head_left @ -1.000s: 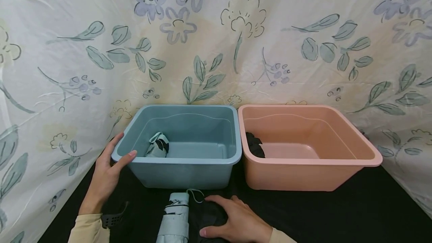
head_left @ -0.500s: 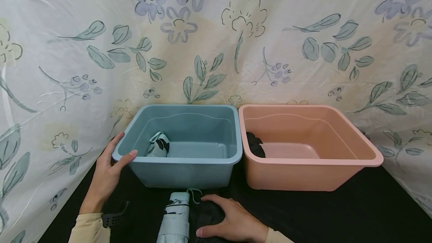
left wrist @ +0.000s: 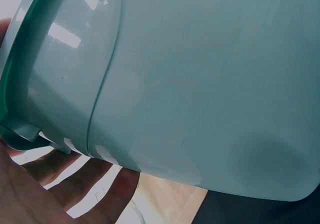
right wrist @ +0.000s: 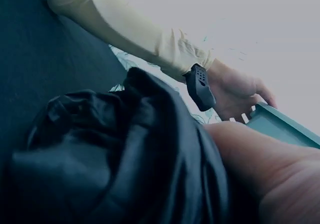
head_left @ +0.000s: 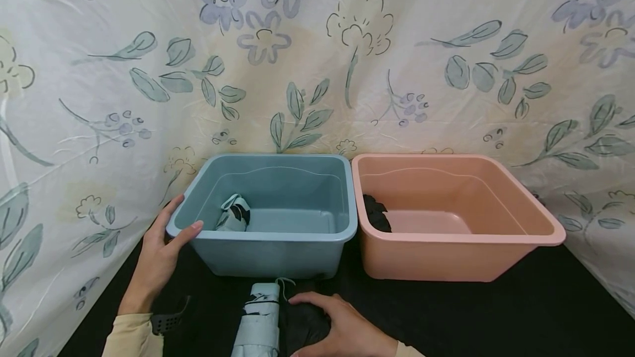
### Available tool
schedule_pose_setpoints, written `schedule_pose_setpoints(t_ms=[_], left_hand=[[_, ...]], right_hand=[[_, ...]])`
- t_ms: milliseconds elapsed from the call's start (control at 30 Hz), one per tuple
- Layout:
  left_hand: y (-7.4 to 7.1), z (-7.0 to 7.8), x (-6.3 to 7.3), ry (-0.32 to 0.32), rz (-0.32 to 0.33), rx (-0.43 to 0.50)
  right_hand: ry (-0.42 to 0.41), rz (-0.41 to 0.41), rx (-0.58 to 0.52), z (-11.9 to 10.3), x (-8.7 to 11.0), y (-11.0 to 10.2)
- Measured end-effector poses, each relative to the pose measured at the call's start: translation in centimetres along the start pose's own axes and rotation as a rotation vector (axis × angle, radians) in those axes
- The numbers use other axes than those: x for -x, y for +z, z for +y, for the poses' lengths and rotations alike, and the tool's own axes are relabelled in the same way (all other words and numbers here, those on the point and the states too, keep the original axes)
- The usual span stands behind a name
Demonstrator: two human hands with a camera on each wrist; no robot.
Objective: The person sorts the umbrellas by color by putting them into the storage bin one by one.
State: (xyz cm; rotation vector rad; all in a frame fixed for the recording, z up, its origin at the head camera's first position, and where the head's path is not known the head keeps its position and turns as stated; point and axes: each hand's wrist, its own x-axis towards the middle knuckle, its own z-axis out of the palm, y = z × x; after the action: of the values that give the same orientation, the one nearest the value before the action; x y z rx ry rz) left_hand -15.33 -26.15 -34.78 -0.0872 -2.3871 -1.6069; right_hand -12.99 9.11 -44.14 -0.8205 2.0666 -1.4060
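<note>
My left hand (head_left: 157,258) grips the left rim of the blue plastic bin (head_left: 278,255), thumb over the edge and fingers along the outside. A light blue folded umbrella (head_left: 234,215) leans inside that bin. On the black surface in front lies another light blue folded umbrella, the front one (head_left: 257,321), with a thin cord loop at its top. Right beside it is a black folded umbrella (head_left: 305,326), its gathered shiny fabric (right wrist: 115,149) filling the right wrist view. My right hand (head_left: 347,329) holds this black umbrella, index finger and thumb curved round it; its lower end is out of frame.
A pink bin (head_left: 436,258) stands right of the blue bin, their rims nearly touching; a dark fabric bundle (head_left: 376,214) lies at its left side. A floral cloth (head_left: 317,59) hangs behind both. Black cloth (head_left: 496,318) covers the surface in front.
My right hand has shifted slightly left and down over the black umbrella, its thumb now near the bottom edge of the head view. The left hand and both bins stay put.
</note>
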Motion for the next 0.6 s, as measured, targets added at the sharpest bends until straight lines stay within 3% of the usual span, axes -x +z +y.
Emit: schedule_pose_setpoints(t_ms=[233,600], left_hand=[[0.0,-0.1,0.0,-0.006,0.004,-0.007],[-0.3,-0.1,0.0,-0.012,-0.002,-0.006]], right_hand=[[-0.038,-0.063,-0.184,-2.8,1.3,-0.4],[0.004,-0.035,-0.189,-5.0,4.2,-2.4]])
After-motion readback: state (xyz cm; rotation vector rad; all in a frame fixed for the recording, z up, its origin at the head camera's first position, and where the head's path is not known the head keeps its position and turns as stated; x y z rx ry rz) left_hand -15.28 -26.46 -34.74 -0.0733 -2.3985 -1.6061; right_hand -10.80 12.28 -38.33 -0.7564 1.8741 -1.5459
